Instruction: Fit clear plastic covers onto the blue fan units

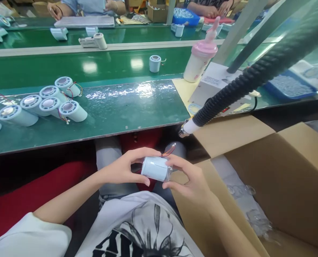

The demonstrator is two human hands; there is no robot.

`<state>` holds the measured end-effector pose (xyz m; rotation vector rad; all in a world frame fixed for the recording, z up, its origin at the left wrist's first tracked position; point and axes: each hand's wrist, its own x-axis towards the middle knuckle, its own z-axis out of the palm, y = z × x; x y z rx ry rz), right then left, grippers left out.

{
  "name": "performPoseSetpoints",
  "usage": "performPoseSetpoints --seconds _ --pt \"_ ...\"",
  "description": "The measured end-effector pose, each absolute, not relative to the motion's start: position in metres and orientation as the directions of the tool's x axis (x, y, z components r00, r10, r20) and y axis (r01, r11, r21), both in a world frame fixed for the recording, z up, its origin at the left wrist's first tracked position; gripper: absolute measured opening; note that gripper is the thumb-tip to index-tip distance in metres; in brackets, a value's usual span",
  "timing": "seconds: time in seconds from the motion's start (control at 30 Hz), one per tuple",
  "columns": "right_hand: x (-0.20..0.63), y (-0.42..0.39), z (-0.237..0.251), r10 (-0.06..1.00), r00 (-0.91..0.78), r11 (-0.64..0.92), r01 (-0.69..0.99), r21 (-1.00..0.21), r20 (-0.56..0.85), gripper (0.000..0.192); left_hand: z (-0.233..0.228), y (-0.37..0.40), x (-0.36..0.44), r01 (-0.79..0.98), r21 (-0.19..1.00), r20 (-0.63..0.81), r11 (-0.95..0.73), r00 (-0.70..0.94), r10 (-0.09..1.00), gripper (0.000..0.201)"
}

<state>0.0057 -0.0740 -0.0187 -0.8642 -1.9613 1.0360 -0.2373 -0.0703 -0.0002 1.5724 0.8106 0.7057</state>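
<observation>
Over my lap I hold a light blue cylindrical part (155, 168) lying on its side, red and dark wires rising from its top. My left hand (124, 167) has thumb and fingers around its left end. At the other end, the fingers of my right hand (192, 178) press on clear plastic that covers that end. On the bench to the left stand several similar blue cylinders (50, 103), with fan-like round tops and thin wires. Another blue cylinder (155, 64) stands farther back on the green belt.
A black ribbed hose (236, 82) with a metal tip slants down at the right. Below it, an open cardboard box (279, 171) holds clear plastic pieces. A pink-topped bottle (200, 59) stands beside a white device (215, 85). People's hands (55, 11) work across the belt.
</observation>
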Motion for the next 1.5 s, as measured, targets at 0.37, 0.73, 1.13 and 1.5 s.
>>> performPoseSetpoints --seconds 0.37,0.73,1.13,1.5 --pt "0.002 -0.079 0.013 0.853 -0.519 0.135 0.111 -0.985 0.059 0.045 0.008 -0.079 -0.242 0.167 0.936 0.150 -0.309 0.606 0.781 0.081" --pt "-0.002 -0.077 0.013 0.811 -0.549 -0.258 -0.030 -0.966 -0.200 0.044 0.011 -0.081 -0.242 0.171 0.929 0.162 -0.328 0.611 0.775 0.078" --pt "-0.013 -0.074 0.009 0.728 -0.558 -0.530 -0.089 -0.843 -0.399 0.043 0.012 -0.081 -0.242 0.183 0.920 0.168 -0.348 0.617 0.769 0.074" --pt "-0.020 -0.077 0.007 0.565 -0.632 -0.725 -0.073 -0.685 -0.530 0.055 0.009 -0.082 -0.241 0.132 0.931 0.189 -0.339 0.620 0.762 0.075"
